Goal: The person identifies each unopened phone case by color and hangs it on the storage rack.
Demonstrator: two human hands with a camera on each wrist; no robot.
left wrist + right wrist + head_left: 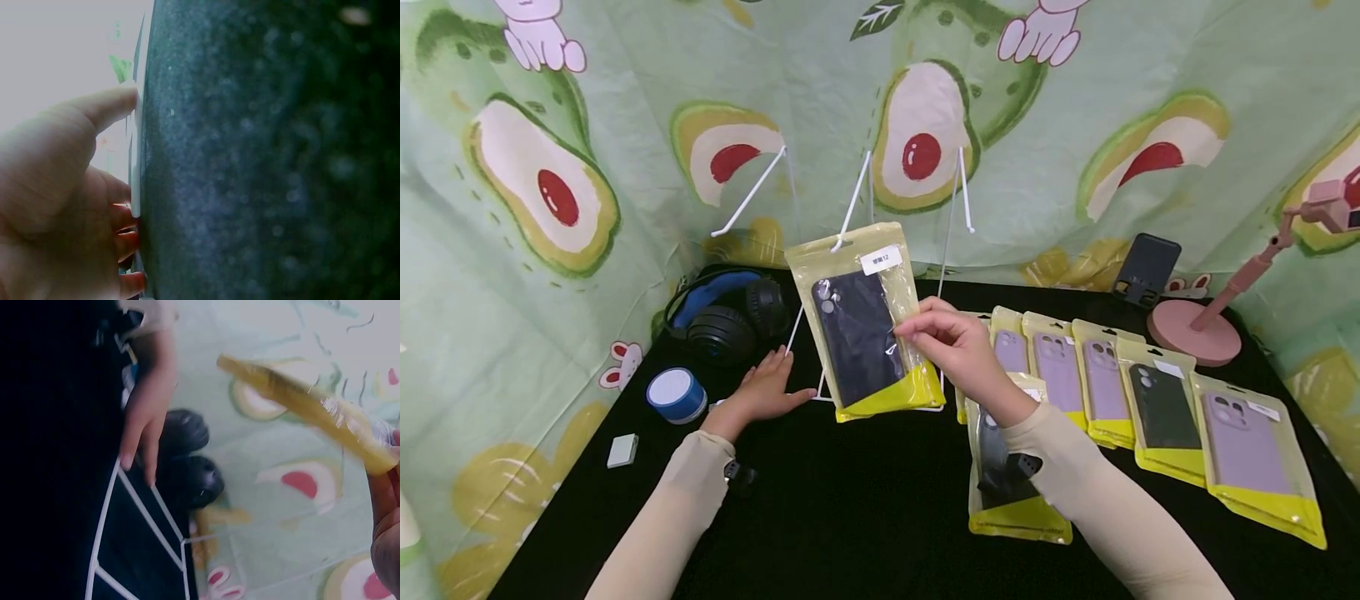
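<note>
My right hand [958, 354] pinches the right edge of a clear, yellow-bottomed bag with a black phone case [853, 342] inside. A white label [882, 259] sits near the bag's top. The bag's top hole is right at the tip of the middle hook [854, 196] of a white wire display rack [949, 242]. My left hand [767, 390] lies low with straight fingers at the left of the rack's base, and in the left wrist view its thumb and fingertips meet the white wire [136, 150]. In the right wrist view the bag [300, 406] appears edge-on.
Several more bagged phone cases [1105, 379] lie in a row at right, and one with a black case [1000, 475] lies under my right forearm. Headphones [722, 325], a blue round speaker [676, 395] and a small white box [622, 450] are at left. A pink stand [1195, 332] is at right.
</note>
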